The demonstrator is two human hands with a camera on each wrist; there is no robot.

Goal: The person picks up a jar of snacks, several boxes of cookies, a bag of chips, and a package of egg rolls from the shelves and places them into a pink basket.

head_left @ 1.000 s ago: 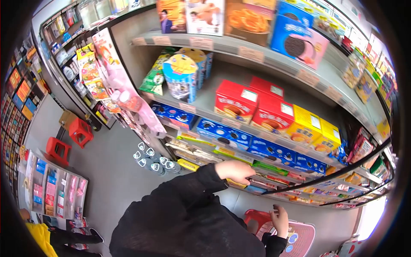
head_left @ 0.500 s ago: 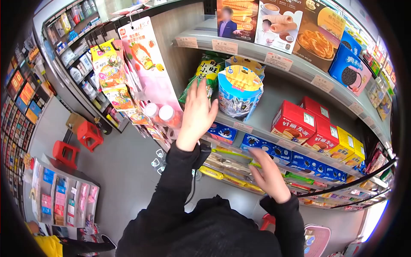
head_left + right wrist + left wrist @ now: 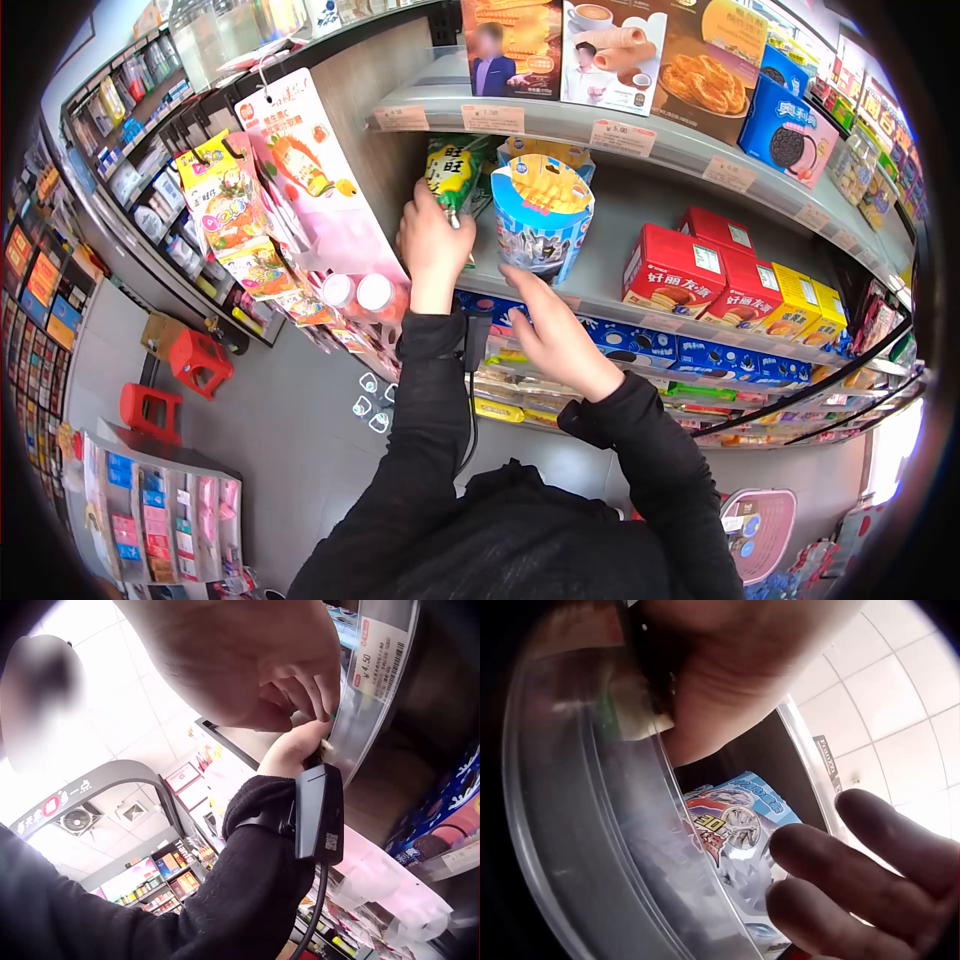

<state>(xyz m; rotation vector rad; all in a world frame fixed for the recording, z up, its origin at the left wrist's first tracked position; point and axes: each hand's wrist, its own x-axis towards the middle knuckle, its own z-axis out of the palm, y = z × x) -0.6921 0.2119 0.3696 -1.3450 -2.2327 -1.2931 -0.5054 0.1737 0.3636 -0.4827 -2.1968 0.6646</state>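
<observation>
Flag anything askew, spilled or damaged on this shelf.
Nothing stands out: the green-and-yellow plastic snack bag is in the left hand, the blue-and-yellow pouch stands upright, and no spill or damage shows.

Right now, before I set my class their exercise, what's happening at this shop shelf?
A person in black sleeves is handling snacks at a shelf. Their left hand grips a green 旺旺 snack bag near the shelf's left end; whether it is lifted is unclear. Their right hand reaches, fingers extended, towards the shelf edge just below a blue snack pouch and holds nothing. Further right stand red 好丽友派 boxes and yellow boxes, untouched.
</observation>
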